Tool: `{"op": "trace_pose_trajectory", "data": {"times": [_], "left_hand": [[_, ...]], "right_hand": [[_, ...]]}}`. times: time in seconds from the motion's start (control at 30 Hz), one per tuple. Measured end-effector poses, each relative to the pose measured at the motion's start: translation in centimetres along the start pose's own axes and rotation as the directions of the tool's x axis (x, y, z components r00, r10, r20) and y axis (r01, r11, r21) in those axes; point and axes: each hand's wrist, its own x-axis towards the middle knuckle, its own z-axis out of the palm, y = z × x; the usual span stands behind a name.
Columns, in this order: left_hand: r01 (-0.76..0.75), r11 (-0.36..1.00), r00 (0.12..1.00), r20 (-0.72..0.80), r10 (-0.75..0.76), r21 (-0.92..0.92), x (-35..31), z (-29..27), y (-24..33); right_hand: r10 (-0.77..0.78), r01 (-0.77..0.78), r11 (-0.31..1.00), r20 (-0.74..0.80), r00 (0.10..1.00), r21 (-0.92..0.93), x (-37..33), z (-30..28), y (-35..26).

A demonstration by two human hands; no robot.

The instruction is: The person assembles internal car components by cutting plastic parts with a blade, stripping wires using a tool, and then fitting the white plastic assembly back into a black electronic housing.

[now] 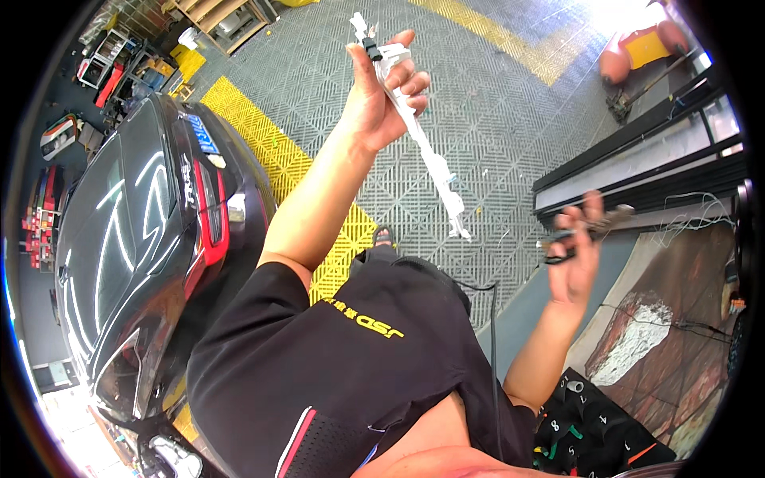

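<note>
Hands well apart, both loaded. Left hand (381, 110) is wrapped round the upper part of a long white plastic strip (436, 163), up in the air over the grey tiled floor (486, 103), inside the yellow border (255, 119). Likely gripped there because the bulky fittings and the small black clip (371, 49) sit at that end; the slim tail hangs free, slanting toward the person's right. Raised clear of the body, I'd guess to get a clean look at it.

Right hand (575, 267) has fingers round a metal tool (612, 220), out near the black-framed panel (637, 171). Probably parked wide so it doesn't foul the strip.

Can't make out: tool type, it's blurred along with the fingers. Left fingers and palm cover the strip's middle-upper stretch, so no read on what's under them. Black mat (598, 430) with small bits on it, by the brown sheet's (677, 275) near edge, is partly blocked by the person's arm and shoulder. Dark car (119, 207): front end runs off toward the rim, unclear.
</note>
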Motion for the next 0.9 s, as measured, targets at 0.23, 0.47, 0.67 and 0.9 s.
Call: {"op": "trace_pose_trajectory", "data": {"times": [0.23,0.47,0.67,0.9], "left_hand": [[-0.102,0.943,0.995,0.051,0.090,0.317,1.8,-9.0,10.3],[-0.099,0.919,0.971,-0.164,0.173,0.381,2.5,-18.5,22.8],[0.055,0.921,0.912,-0.394,0.110,0.386,2.9,-25.9,31.8],[0.153,0.916,0.841,-0.535,0.076,0.370,6.7,-32.0,38.5]], "right_hand": [[0.481,-0.301,0.852,0.415,0.772,-0.428,6.3,19.7,7.7],[0.805,-0.674,0.588,0.242,0.542,-0.448,13.8,24.6,25.9],[0.700,-0.433,0.678,0.342,0.627,-0.594,24.7,37.5,28.1],[0.378,0.530,0.555,0.762,0.526,-0.641,39.7,52.8,32.4]]}}
